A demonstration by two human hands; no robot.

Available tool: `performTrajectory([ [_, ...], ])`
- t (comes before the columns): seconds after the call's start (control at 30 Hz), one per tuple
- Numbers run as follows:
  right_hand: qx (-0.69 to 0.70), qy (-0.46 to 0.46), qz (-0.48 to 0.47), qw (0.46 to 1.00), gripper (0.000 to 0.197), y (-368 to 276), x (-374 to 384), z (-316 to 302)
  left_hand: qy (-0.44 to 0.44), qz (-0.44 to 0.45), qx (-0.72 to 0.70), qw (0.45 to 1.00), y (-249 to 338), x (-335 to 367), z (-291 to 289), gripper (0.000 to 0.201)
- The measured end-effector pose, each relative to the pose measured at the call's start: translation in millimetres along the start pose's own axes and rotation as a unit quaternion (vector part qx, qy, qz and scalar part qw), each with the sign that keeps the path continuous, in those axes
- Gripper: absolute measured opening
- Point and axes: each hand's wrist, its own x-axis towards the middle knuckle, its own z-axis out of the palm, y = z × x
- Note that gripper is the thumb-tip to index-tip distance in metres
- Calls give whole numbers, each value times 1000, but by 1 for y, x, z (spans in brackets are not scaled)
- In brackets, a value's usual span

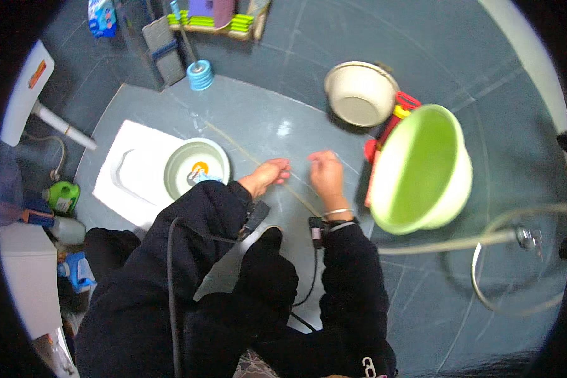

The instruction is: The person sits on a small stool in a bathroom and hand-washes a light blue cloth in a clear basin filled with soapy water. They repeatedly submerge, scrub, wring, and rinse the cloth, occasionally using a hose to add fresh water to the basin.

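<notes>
My left hand (271,176) is over the grey floor, right of a small round basin (219,151), its fingers curled inward. Level with it, my right hand (327,176) is closed like a fist, with a light band round its wrist. A short gap separates the two hands, and whatever they may hold is hidden. The basin, pale inside with an orange round print and a light blue patch, rests partly on a white squat toilet (120,167). Dark sleeves cover both arms, and a small black box on a cable sits at each wrist.
A large green tub (422,170) leans at the right, beside a cream bucket (361,94) and a red-handled thing (407,101). A hose (447,246) runs to a wall tap (528,239). Bottles (63,196) stand at left; a blue toilet brush (200,75) at the back.
</notes>
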Motion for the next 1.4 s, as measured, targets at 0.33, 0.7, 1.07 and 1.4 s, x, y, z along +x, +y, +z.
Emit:
performTrajectory([
  [0.33,-109,-201,-2,973,30,89,-40,340,50,9,214,976,-88,10,-192,38],
  [0.7,-31,-281,-11,959,42,40,-4,265,137,7,109,985,-113,-21,-219,40],
  [1.07,58,-384,-150,909,37,-129,34,75,181,81,-46,979,-25,-96,-148,78],
  [1.4,31,-586,-210,782,43,-240,-19,73,161,36,-88,982,-40,-200,-183,43],
])
